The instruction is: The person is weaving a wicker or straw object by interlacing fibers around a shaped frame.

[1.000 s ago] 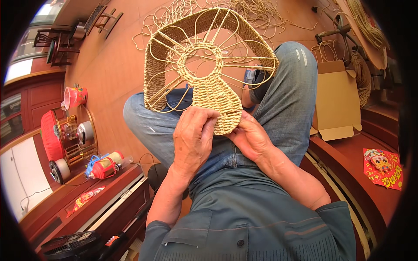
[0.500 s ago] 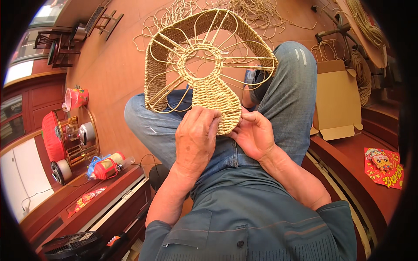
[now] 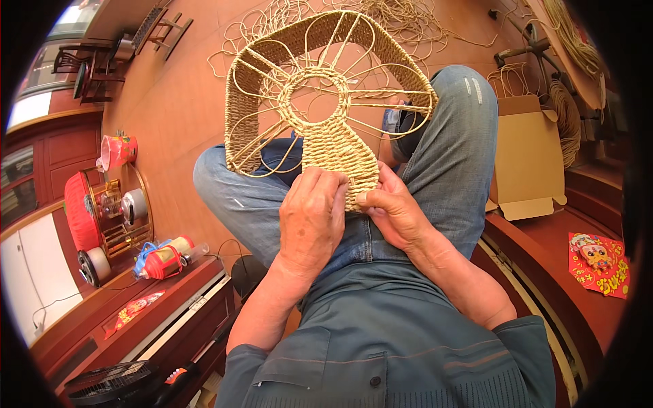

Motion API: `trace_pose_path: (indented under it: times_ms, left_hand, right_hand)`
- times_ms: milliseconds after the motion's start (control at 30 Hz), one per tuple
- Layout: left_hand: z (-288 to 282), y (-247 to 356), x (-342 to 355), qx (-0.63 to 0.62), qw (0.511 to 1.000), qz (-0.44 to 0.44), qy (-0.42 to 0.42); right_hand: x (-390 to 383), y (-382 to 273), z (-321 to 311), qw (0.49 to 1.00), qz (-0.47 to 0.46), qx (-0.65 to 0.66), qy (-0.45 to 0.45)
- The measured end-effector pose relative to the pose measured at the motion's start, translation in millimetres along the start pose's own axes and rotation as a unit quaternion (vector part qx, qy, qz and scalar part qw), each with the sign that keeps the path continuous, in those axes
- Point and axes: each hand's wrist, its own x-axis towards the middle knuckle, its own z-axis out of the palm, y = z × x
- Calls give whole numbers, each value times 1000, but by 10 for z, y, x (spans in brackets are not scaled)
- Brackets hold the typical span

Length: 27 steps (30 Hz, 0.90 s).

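A woven straw basket (image 3: 243, 109) with an angular rim rests over my lap, its open side showing wire loops and spokes around a braided ring. From that ring a densely woven panel (image 3: 333, 151) widens toward me. My left hand (image 3: 311, 212) is closed on the panel's near left part, fingertips pressed together at the weave. On the panel's near right edge, my right hand (image 3: 394, 207) grips with the thumb on top and the fingers beside and beneath. Any loose strand between the left fingertips is too small to make out.
Loose straw cord (image 3: 401, 20) lies tangled on the tiled floor beyond the basket. An open cardboard box (image 3: 527, 156) stands to the right, near coiled cord (image 3: 566, 122). At left are a pink bucket (image 3: 119, 152), a red lantern-like object (image 3: 162, 262) and a black fan (image 3: 112, 382).
My right thumb has come over onto the panel's top near its right edge. The left hand has shifted slightly right and down, and the basket has moved very little.
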Motion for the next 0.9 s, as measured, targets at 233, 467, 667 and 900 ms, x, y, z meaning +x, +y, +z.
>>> trace_pose_path:
  times_ms: [233,467,667,900]
  left_hand:
    - [17,80,30,68,997,2,-34]
    - [5,132,53,140,986,23,-85]
    - [57,120,56,161,982,17,-94]
    - [12,-115,97,-19,998,50,-38]
  right_hand:
    - [47,-14,-37,1000,6,-14,-10]
    - [48,-44,-49,999,4,-21,-33]
    - [34,-60,-24,999,8,-17,-27]
    - [23,-59,28,999,-9,-4,-45]
